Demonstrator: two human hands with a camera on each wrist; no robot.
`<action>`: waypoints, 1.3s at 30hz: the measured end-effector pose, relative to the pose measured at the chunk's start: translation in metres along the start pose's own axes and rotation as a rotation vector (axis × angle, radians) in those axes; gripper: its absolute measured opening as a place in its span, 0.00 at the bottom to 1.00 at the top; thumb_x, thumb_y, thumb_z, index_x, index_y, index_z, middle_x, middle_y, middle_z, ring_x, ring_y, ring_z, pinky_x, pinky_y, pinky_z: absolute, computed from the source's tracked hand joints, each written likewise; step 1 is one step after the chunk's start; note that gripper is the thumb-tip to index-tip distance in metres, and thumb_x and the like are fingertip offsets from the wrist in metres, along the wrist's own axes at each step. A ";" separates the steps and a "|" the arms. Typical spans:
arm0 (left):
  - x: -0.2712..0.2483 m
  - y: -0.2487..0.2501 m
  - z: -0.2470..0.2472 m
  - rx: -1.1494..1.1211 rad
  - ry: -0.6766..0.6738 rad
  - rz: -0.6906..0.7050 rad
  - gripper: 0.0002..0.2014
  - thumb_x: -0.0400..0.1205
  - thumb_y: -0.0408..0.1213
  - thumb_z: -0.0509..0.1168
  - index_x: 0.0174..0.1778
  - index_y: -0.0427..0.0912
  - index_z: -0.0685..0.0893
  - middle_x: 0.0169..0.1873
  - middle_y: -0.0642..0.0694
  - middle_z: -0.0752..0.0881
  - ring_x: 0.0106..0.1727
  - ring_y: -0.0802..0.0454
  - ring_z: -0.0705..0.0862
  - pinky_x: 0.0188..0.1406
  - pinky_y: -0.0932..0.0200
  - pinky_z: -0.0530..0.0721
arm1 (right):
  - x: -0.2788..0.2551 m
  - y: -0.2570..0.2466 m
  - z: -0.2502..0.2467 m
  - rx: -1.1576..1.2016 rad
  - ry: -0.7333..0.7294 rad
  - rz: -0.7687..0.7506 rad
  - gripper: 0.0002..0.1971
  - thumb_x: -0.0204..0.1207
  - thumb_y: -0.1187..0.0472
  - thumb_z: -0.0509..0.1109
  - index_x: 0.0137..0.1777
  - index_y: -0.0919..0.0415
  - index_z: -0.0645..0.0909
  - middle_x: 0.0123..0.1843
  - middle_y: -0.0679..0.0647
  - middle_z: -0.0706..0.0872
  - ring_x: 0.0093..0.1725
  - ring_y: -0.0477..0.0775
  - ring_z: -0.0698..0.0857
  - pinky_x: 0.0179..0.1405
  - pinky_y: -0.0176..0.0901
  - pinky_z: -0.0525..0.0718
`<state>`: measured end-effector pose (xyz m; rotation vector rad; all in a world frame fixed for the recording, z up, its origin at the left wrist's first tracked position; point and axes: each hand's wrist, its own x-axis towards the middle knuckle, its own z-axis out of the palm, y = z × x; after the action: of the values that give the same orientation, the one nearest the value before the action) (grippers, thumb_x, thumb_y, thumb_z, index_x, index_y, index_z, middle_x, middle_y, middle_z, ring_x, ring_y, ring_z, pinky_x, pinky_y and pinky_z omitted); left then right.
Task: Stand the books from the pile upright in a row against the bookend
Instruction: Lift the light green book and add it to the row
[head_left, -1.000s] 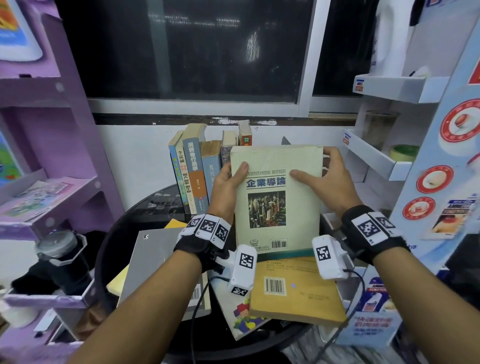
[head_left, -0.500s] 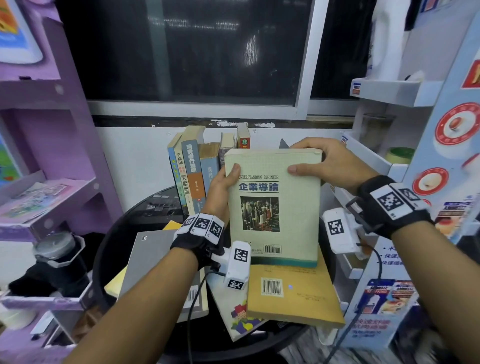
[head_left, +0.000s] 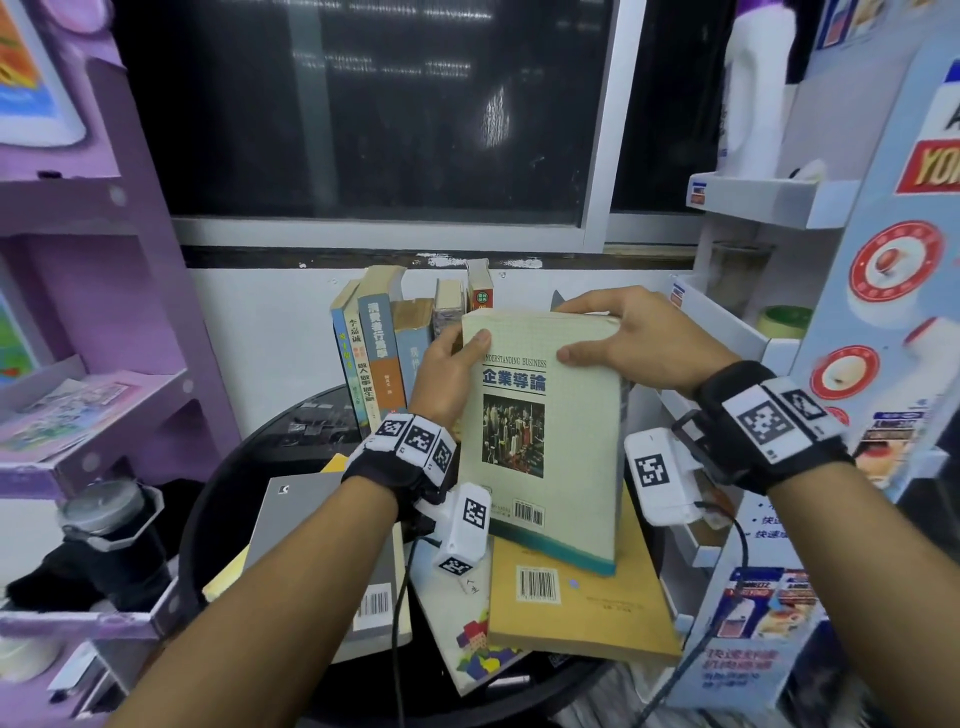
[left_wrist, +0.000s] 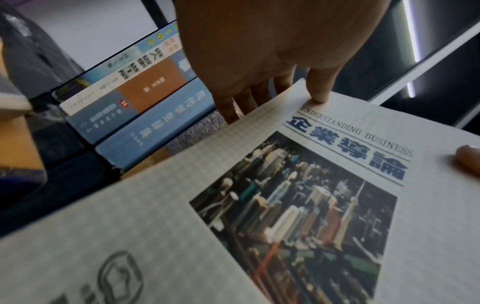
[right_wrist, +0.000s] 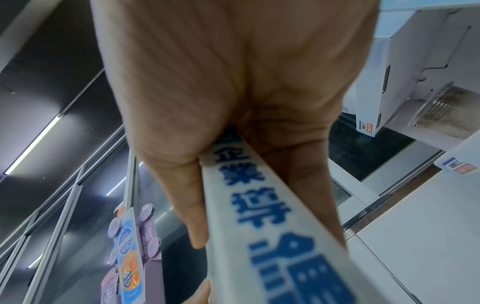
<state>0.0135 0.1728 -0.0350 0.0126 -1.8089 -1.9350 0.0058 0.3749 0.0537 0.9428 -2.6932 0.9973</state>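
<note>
Book (head_left: 545, 431) with the pale green cover stands nearly upright at frame centre, my left hand (head_left: 449, 366) pinching its left edge, thumb on the cover, my right hand (head_left: 636, 340) clamped over the top right corner. Six upright books (head_left: 384, 353) stand in a row just left behind it; four more (head_left: 576, 608) lie flat below on the round black table (head_left: 244, 499). Only the right wrist view shows the spine (right_wrist: 262, 205) between thumb and fingers (right_wrist: 306, 185).
</note>
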 end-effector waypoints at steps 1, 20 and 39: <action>0.003 0.002 -0.001 0.014 0.024 0.017 0.12 0.86 0.36 0.61 0.65 0.42 0.80 0.50 0.49 0.88 0.44 0.58 0.88 0.41 0.63 0.85 | 0.001 0.000 0.001 0.012 0.007 0.002 0.21 0.73 0.54 0.77 0.66 0.49 0.81 0.60 0.46 0.83 0.51 0.45 0.83 0.36 0.31 0.77; 0.064 0.029 -0.002 0.645 0.117 0.156 0.22 0.84 0.46 0.64 0.75 0.49 0.74 0.75 0.46 0.73 0.75 0.48 0.71 0.71 0.53 0.66 | 0.037 0.011 -0.014 -0.091 0.238 0.175 0.26 0.69 0.50 0.79 0.68 0.46 0.78 0.65 0.58 0.79 0.55 0.58 0.83 0.50 0.56 0.89; 0.109 0.010 -0.019 0.737 -0.118 0.205 0.22 0.82 0.47 0.66 0.74 0.54 0.77 0.82 0.55 0.66 0.81 0.53 0.64 0.79 0.48 0.60 | 0.117 0.006 0.041 -0.072 0.389 0.192 0.22 0.78 0.55 0.72 0.71 0.57 0.76 0.63 0.60 0.85 0.57 0.62 0.85 0.53 0.54 0.88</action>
<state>-0.0728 0.1163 0.0061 -0.0409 -2.3937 -1.0691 -0.0868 0.2925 0.0550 0.4271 -2.4970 0.9888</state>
